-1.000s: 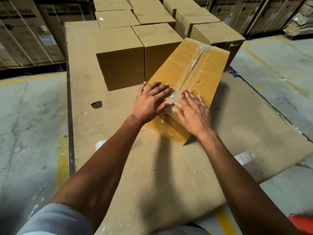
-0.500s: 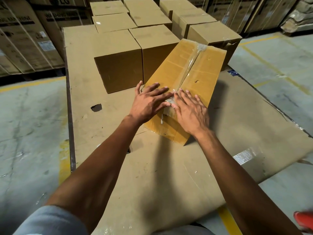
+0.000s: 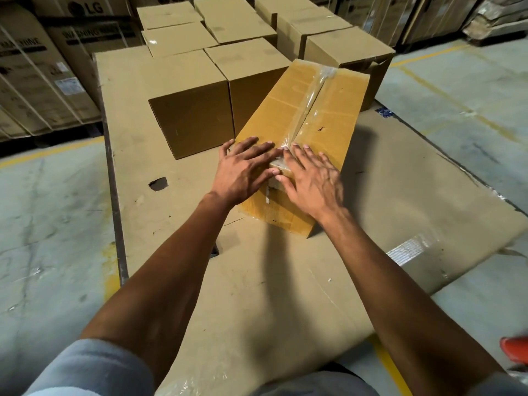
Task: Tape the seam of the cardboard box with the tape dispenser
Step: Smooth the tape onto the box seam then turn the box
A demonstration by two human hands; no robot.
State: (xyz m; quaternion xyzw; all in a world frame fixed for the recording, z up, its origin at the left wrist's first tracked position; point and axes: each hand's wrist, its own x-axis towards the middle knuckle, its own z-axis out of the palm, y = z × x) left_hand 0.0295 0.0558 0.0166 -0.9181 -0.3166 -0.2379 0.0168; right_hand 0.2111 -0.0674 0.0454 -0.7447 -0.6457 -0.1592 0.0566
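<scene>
One broad cardboard sheet [image 3: 285, 295] covered the work surface, with grey concrete floor [image 3: 51, 224] on either side. Several plain brown boxes [image 3: 194, 110] stood in rows at its far end, and large printed cartons [image 3: 37, 75] were stacked beyond on the left. Nearer, the yellowish cardboard box [image 3: 274, 110] lay angled on the sheet, its far end touching one of the brown boxes. Clear tape [image 3: 310, 101] ran along its centre seam, wrinkled at the far edge. Both hands lay flat on the box's near end, fingers spread, gripping nothing: left hand [image 3: 243, 172] left of the seam, right hand [image 3: 314, 181] right of it, fingertips nearly meeting over crumpled tape [image 3: 278, 167]. A ragged hole [image 3: 158, 184] showed in the sheet left of the hands. Small orange-red object [image 3: 514, 350] at lower right edge, unidentified.
</scene>
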